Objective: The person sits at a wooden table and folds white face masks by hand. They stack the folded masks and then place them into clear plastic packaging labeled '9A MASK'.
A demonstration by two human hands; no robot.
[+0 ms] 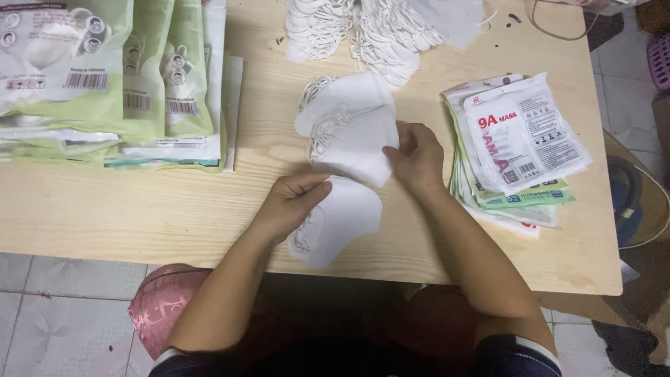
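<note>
Head view
Left hand: the left hand (292, 202) pinches the top edge of a folded white fabric face mask (338, 222), fingers closed on it; that mask lies at the near edge of the table, just below the small stack.
Right hand: the right hand (417, 157) grips the right edge of a small stack of folded white face masks with ear loops (347, 129), thumb and fingers closed on the stack.
Stack position: middle of the pale wooden table (174, 209), touching the single mask at its lower corner.
Right of the hands: a pile of flat clear and green printed mask pouches (520, 146), near the right hand but apart from it.
Far left: a heap of green and white filled mask bags (112, 77).
Far edge: a loose heap of white masks with loops (370, 28).
Below table: pink cushioned stool (157, 307), tiled floor (63, 314).
</note>
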